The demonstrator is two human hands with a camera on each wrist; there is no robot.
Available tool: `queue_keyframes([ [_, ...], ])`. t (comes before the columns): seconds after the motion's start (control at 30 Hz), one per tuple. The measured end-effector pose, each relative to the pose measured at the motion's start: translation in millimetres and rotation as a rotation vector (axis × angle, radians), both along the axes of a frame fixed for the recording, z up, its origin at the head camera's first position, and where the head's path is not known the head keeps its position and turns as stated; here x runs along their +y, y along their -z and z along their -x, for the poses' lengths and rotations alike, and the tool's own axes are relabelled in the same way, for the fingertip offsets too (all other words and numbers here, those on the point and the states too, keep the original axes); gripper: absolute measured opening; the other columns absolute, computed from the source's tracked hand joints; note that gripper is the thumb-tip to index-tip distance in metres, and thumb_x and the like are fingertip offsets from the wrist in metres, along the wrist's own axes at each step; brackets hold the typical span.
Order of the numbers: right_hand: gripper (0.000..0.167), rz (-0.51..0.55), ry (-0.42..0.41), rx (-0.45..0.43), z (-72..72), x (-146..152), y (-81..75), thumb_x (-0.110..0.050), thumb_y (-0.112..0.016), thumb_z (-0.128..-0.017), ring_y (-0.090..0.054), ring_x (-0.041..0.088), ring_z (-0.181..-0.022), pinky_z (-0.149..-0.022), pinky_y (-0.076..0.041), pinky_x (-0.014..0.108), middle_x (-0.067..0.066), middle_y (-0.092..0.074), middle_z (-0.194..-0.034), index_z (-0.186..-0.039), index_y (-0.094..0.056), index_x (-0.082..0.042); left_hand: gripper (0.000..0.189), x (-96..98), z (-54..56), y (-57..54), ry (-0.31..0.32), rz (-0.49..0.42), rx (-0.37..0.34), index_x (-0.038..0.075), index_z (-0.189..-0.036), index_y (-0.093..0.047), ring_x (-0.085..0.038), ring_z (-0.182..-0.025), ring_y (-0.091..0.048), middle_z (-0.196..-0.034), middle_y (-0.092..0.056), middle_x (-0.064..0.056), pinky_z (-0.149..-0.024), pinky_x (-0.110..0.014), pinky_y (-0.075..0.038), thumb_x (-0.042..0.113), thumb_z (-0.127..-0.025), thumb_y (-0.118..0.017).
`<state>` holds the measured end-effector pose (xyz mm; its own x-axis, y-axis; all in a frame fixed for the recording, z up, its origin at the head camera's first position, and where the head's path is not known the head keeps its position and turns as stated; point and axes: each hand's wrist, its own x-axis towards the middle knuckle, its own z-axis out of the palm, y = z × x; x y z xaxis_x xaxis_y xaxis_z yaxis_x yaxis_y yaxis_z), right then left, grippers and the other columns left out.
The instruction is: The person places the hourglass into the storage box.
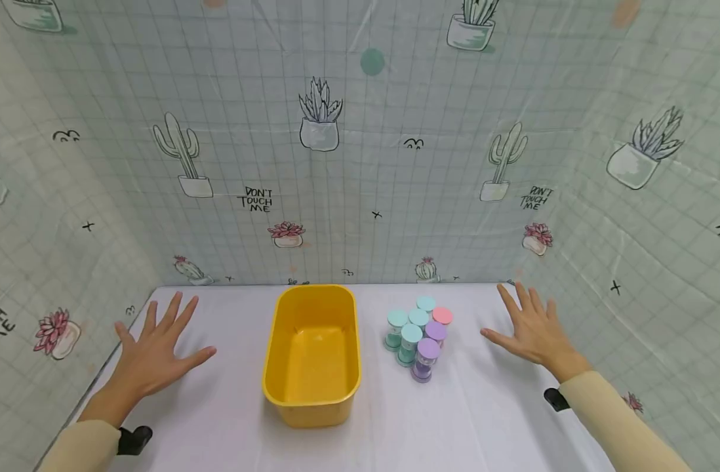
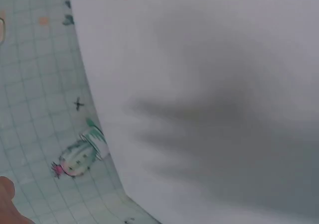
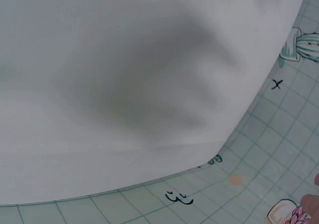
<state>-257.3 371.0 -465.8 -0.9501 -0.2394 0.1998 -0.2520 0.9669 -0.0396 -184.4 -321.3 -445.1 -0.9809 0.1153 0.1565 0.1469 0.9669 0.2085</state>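
Fingers spread and holding nothing, my left hand (image 1: pixel 153 354) hovers over the left side of the white table. My right hand (image 1: pixel 531 331) is likewise spread above the right side, also holding nothing. Between them stands a yellow plastic tub (image 1: pixel 311 367) whose visible inside holds nothing. Just right of the tub is a cluster of small clear jars: several have mint-green lids (image 1: pixel 411 333), two have purple lids (image 1: pixel 428 349), and one has a pink lid (image 1: pixel 442 316). The front jars show green and purple contents. In the wrist views, only fingertips (image 2: pixel 6 189) and hand shadows show.
A white cloth covers the table (image 1: pixel 218 439). Grid-patterned curtains (image 1: pixel 348 170) printed with cactus drawings rise at the back and along both sides. A black wrist strap (image 1: pixel 134 440) shows below the left hand, another (image 1: pixel 556 399) below the right.
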Motion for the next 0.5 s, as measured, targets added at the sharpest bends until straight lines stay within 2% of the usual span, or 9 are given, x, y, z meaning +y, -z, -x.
queue_keyframes([
  [0.1,0.104,0.006,-0.004,-0.005,1.3,-1,-0.4,-0.071,-0.059,-0.09,-0.024,0.065,-0.145,-0.108,-0.015,0.087,0.037,-0.022,-0.163,-0.164,-0.021,-0.009,0.104,13.3,2.9,-5.6,0.02,-0.067,0.042,0.027,-0.167,-0.005,-0.06,-0.152,-0.004,-0.173,-0.005,-0.019,-0.101,-0.092,0.01,0.068,-0.09,-0.062],
  [0.3,0.103,0.013,-0.007,0.005,4.5,-4,-1.3,-0.072,-0.059,-0.09,-0.025,0.064,-0.145,-0.108,-0.016,0.086,0.037,-0.023,-0.163,-0.164,-0.021,-0.01,0.1,45.4,6.3,-17.0,0.073,-0.225,0.046,0.026,-0.167,-0.015,-0.054,-0.155,-0.008,-0.173,-0.009,-0.016,-0.112,-0.085,0.0,0.059,-0.09,-0.069],
  [0.5,0.104,0.022,-0.001,-0.001,5.5,-4,-0.1,-0.071,-0.06,-0.09,-0.023,0.064,-0.145,-0.11,-0.015,0.086,0.036,-0.022,-0.163,-0.164,-0.022,-0.009,0.093,74.5,8.4,-14.8,0.158,-0.373,0.022,0.026,-0.166,-0.022,-0.048,-0.158,-0.008,-0.173,-0.015,-0.015,-0.116,-0.082,-0.006,0.049,-0.092,-0.072],
])
